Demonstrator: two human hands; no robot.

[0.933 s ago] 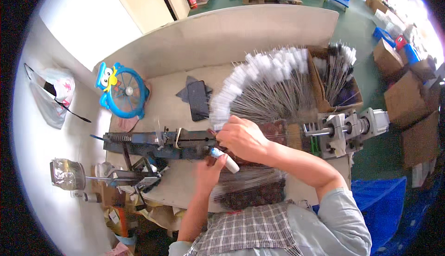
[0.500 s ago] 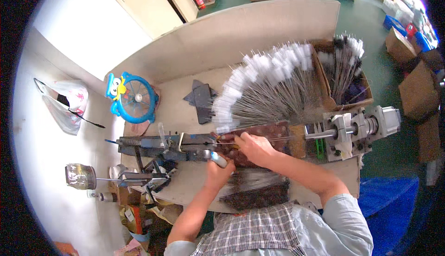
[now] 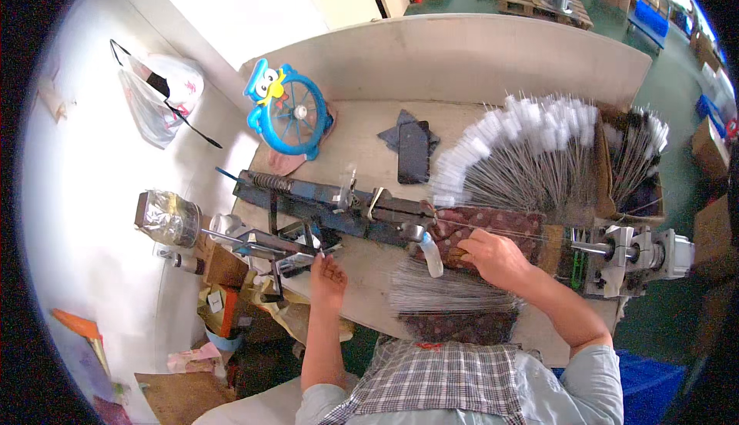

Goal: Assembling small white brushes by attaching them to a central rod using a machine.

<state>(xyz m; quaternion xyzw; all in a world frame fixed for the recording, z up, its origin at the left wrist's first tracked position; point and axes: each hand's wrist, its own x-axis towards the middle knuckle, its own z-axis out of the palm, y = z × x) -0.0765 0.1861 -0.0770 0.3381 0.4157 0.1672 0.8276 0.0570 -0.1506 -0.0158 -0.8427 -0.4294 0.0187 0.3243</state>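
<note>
My left hand (image 3: 329, 279) is beside the end of a dark metal lever frame (image 3: 273, 248), its fingers loosely bent and apart, with nothing plainly held. My right hand (image 3: 496, 259) is over a dark red spotted cloth (image 3: 454, 229), fingers pinched together; whatever is between them is too small to make out. Just left of that hand, a pale handle (image 3: 433, 259) sticks out from a long dark clamp fixture (image 3: 323, 205). A thin rod (image 3: 516, 232) runs from the fixture toward a metal spindle unit (image 3: 631, 256). A bundle of thin wires (image 3: 446, 290) lies below my right hand.
White-tipped wire brushes (image 3: 523, 140) fan out behind the cloth, beside a cardboard box (image 3: 608, 167) of more brushes. A dark phone (image 3: 413, 152) and a blue toy-like fan (image 3: 299, 113) are farther back. A raised board (image 3: 462, 55) borders the bench's far side.
My left hand has let go of the pale handle and moved left to the lever frame. My right hand remains over the cloth. The whole view has shifted leftward.
</note>
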